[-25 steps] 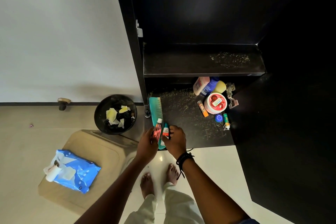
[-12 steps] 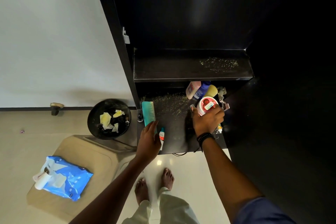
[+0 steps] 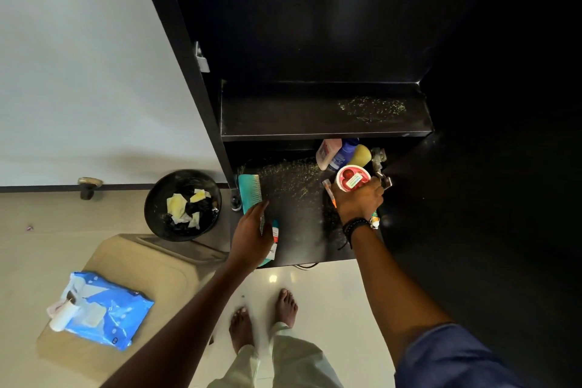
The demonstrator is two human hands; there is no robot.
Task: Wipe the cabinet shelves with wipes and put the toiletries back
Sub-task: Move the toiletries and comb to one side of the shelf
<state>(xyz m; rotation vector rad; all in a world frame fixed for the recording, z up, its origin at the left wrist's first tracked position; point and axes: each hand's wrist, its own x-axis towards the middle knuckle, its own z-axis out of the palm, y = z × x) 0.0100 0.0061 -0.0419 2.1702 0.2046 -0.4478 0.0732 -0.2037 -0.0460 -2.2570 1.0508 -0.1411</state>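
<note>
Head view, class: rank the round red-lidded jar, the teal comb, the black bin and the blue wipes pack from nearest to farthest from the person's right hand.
From the right hand:
1. Round red-lidded jar, under its fingers, lower shelf right.
2. Teal comb, lower shelf left.
3. Black bin, on the floor left of the cabinet.
4. Blue wipes pack, far left on the floor.

I see bright wall (image 3: 78,57) and floor, cabinet interior (image 3: 315,25) nearly black, right side lost in shadow. Small glare spot on floor tile (image 3: 272,278). Wide-angle bending at edges.
</note>
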